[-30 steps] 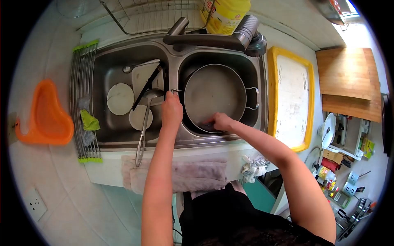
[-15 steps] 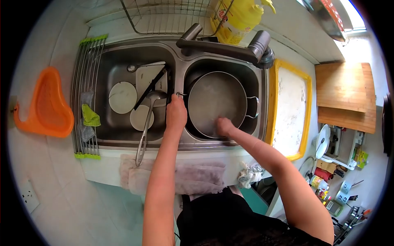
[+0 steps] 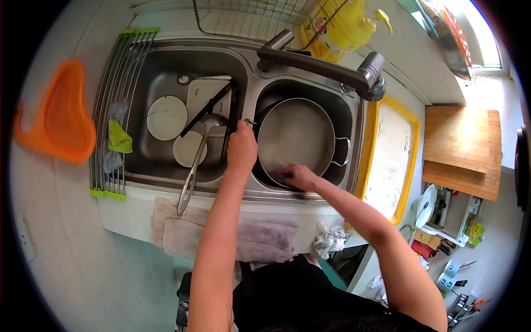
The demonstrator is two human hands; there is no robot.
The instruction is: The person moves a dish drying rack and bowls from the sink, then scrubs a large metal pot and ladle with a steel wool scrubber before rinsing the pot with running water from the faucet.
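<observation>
A large steel pot (image 3: 301,133) with two loop handles sits in the right sink basin (image 3: 340,110), and its inside looks wet and cloudy. My left hand (image 3: 242,148) is closed on the pot's left handle (image 3: 250,122). Inside the pot, near the front wall, my right hand (image 3: 301,177) is bent with its fingers pressed down. Something small and dark shows at its fingertips, too unclear to name. Beside my left hand, a ladle (image 3: 200,160) leans across the left basin (image 3: 146,72), its handle over the front edge.
The left basin holds two round white dishes (image 3: 167,118) (image 3: 189,148), a pale square dish (image 3: 199,94), a black-handled utensil (image 3: 207,109) and a spoon (image 3: 185,79). The faucet (image 3: 315,66) extends above the pot. A rack (image 3: 119,88) and a yellow-rimmed board (image 3: 390,160) flank the sink.
The view has shifted slightly. My right hand has moved left along the pot's front inner wall, and the dark thing at its fingertips now shows. My left hand stays on the handle.
</observation>
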